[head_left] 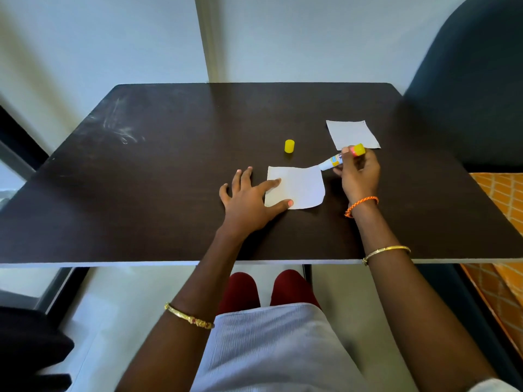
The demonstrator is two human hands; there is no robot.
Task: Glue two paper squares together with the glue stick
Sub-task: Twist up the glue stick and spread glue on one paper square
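On the dark table (169, 165) the near paper square (300, 188) lies flat just in front of the person, and the left hand (246, 199) rests on it from the nine o'clock side, fingers spread and straight, with the forefinger and thumb tips pressing its left edge down. The right hand (358, 176) grips the glue stick (339, 158), fingers curled round its barrel near the yellow base, the white tip pointing down and left to touch or nearly touch the square's corner at about one o'clock. The yellow cap (289, 146) stands by itself at twelve o'clock from that square, well apart from it. The second paper square (352, 134) lies farther out at one o'clock, just beyond the right hand. The paper looks thin, light and floppy; its lower right corner already curls, so it will likely slide or wrinkle under a dragging stick unless held flat close to the stroke. The second sheet is best lifted by pinching an edge or corner, and the stick held low on the barrel for control
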